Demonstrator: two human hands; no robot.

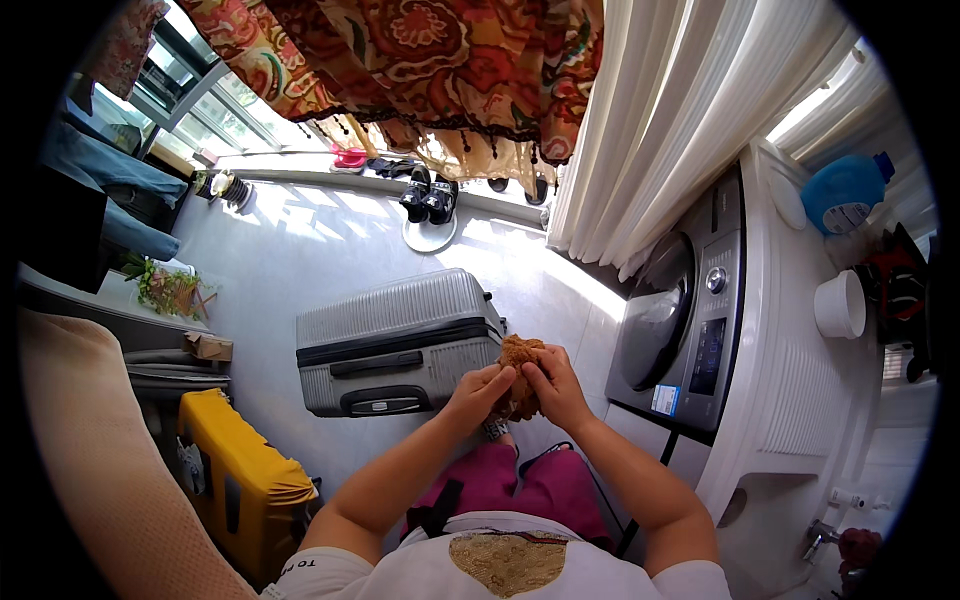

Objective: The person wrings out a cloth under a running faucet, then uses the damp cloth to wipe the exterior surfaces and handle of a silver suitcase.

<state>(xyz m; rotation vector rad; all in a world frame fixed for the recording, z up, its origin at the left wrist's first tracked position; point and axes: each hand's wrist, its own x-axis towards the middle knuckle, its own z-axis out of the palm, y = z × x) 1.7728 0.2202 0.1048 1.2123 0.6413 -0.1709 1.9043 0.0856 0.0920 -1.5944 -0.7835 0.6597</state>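
Both of my hands hold a small fuzzy brown thing (521,352) in front of my body; whether it is a cloth or a plush piece I cannot tell. My left hand (483,392) grips its left side, thumb on top. My right hand (558,384) pinches the right side, its thumb close to the left one. Part of the thing hangs down between the hands, and the fingers beneath are mostly hidden. Just beyond and to the left, a silver-grey ribbed suitcase (395,325) lies on the floor, its handle side toward me.
At right stand a dark-fronted washing machine (680,310) and a white sink cabinet (790,400) carrying a blue bottle (848,195) and a white tub (840,305). A yellow case (240,480) is at left. Black shoes (428,197) rest on a round base ahead, below a patterned curtain (420,70).
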